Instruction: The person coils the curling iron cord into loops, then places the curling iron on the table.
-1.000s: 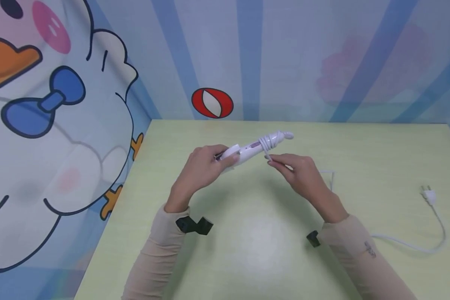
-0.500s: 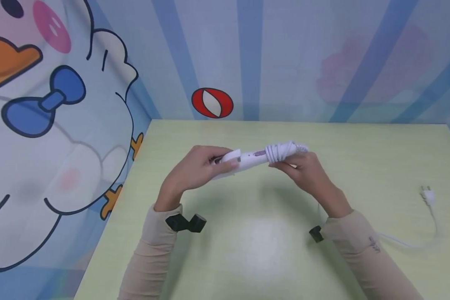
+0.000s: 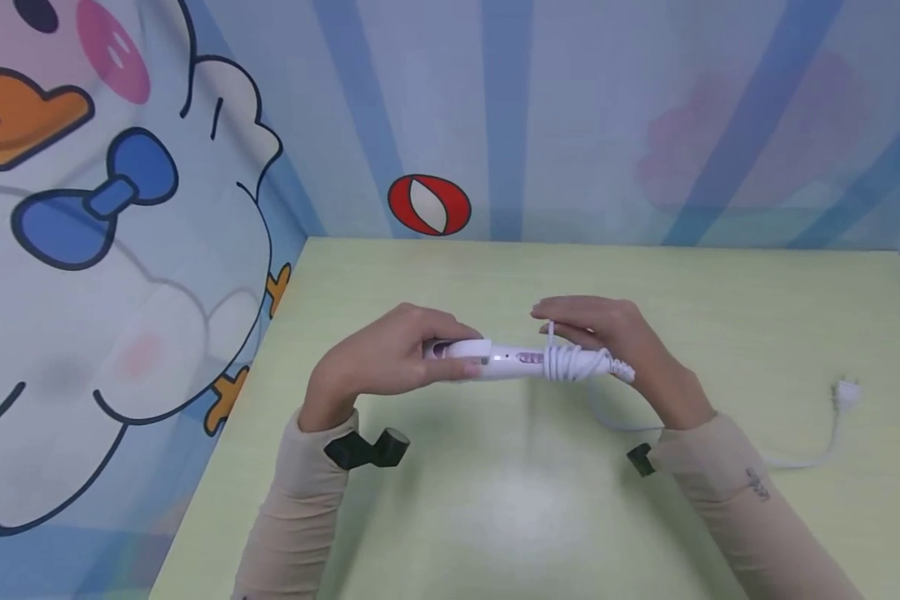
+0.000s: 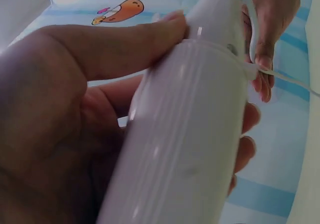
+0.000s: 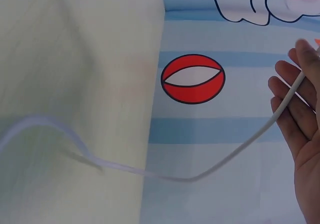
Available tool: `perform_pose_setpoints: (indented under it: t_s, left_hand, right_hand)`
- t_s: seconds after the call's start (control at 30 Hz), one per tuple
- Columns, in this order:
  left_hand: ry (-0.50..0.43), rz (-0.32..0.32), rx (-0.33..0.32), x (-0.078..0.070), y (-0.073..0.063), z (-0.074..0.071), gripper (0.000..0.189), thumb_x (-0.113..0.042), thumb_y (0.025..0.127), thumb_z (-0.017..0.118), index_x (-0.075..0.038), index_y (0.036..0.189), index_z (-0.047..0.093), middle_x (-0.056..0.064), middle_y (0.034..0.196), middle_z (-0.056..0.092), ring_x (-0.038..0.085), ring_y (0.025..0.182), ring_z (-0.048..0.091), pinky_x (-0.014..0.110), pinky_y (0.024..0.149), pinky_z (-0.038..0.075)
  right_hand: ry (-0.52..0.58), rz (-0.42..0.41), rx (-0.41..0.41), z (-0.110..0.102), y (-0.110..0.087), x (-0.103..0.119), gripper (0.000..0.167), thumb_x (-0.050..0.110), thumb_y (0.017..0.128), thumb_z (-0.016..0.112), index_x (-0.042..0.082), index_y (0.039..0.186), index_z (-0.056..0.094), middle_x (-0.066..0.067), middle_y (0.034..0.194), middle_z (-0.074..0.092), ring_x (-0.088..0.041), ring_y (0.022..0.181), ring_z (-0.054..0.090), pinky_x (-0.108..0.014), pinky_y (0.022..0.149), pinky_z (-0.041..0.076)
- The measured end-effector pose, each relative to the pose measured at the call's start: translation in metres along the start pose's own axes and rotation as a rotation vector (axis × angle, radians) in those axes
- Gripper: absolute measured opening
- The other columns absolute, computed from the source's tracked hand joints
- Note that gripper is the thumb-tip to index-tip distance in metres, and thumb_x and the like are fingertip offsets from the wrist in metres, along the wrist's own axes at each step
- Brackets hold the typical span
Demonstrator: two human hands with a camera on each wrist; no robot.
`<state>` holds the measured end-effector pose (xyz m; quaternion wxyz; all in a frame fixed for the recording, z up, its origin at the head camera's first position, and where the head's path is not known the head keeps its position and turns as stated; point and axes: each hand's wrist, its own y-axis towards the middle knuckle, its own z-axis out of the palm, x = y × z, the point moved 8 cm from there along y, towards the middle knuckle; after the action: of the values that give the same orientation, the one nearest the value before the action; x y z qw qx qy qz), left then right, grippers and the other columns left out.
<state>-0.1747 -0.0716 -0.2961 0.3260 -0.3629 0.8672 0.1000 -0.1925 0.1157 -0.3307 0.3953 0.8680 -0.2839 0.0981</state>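
My left hand (image 3: pixel 386 354) grips a white hair iron (image 3: pixel 506 362) with purple buttons, held level above the table. In the left wrist view its thumb lies along the ridged casing (image 4: pixel 185 124) and fingertips show on the far side. White cord (image 3: pixel 566 364) is wound in several turns round the handle end, near the ribbed cord sleeve (image 3: pixel 621 368). My right hand (image 3: pixel 607 325), just behind that end, pinches the cord between thumb and fingers. From these fingers the loose cord (image 5: pixel 240 151) droops away in the right wrist view.
The cord's free stretch (image 3: pixel 802 462) runs to the right under my right forearm and ends in a two-pin plug (image 3: pixel 846 394). Beneath is a pale yellow-green table (image 3: pixel 495 533). A printed cartoon backdrop (image 3: pixel 585 125) stands behind and to the left.
The hair iron has swung from a slant to nearly level and come closer to me. My right hand has passed the cord round to the far side. The plug has shifted slightly left.
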Motion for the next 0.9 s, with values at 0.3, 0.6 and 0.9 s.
perform_pose_setpoints:
  t_s: [0.3, 0.6, 0.9]
  left_hand:
    - [0.091, -0.016, 0.104, -0.011, -0.004, 0.011, 0.021, -0.033, 0.09, 0.065, -0.022, 0.108, 0.071, -0.009, 0.089, 0.064, 0.008, 0.074, 0.056, 0.026, 0.066, 0.048]
    - [0.253, -0.156, 0.07, -0.005, 0.001, 0.02, 0.023, -0.037, 0.089, 0.066, -0.019, 0.103, 0.07, -0.008, 0.083, 0.063, 0.009, 0.07, 0.054, 0.025, 0.062, 0.045]
    - [0.348, -0.348, -0.074, 0.013, 0.009, 0.021, 0.025, -0.04, 0.088, 0.066, -0.019, 0.101, 0.068, -0.006, 0.077, 0.06, 0.013, 0.067, 0.053, 0.027, 0.056, 0.042]
  right_hand:
    - [-0.113, -0.011, 0.084, 0.001, 0.011, 0.004, 0.037, 0.008, 0.077, 0.076, 0.008, 0.113, 0.07, -0.01, 0.114, 0.07, -0.026, 0.108, 0.065, -0.043, 0.088, 0.052]
    - [-0.235, -0.045, 0.022, -0.015, 0.023, 0.017, 0.03, 0.006, 0.073, 0.08, 0.008, 0.103, 0.074, -0.007, 0.098, 0.073, -0.023, 0.093, 0.068, -0.041, 0.082, 0.053]
    - [-0.368, -0.024, -0.034, -0.021, 0.026, 0.029, 0.015, 0.008, 0.074, 0.08, 0.007, 0.088, 0.075, -0.004, 0.08, 0.073, -0.02, 0.073, 0.068, -0.04, 0.076, 0.052]
